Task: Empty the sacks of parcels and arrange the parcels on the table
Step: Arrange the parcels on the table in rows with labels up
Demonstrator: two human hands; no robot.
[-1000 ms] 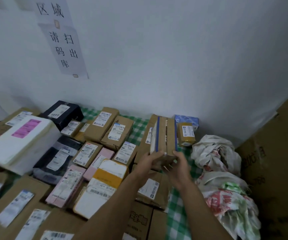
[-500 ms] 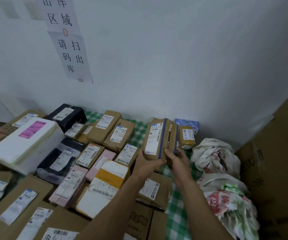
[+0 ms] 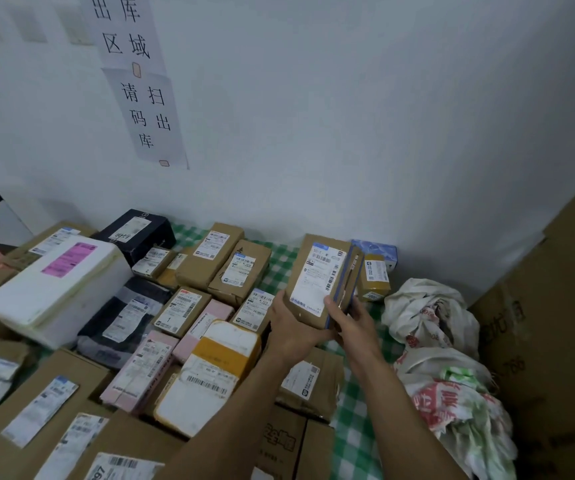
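Leaning label-up just right of the frame's centre, the brown parcel (image 3: 317, 275) with a blue-taped edge is held over the green-checked table (image 3: 357, 441). The left hand (image 3: 291, 329) cups its lower left corner with curled fingers; the right hand (image 3: 351, 318) grips the lower right edge, thumb on the white label. A small yellow-taped box (image 3: 374, 277) stands just right of it, crumpled sacks (image 3: 431, 317) lie further right, and labelled parcels (image 3: 206, 375) fill the left half of the frame.
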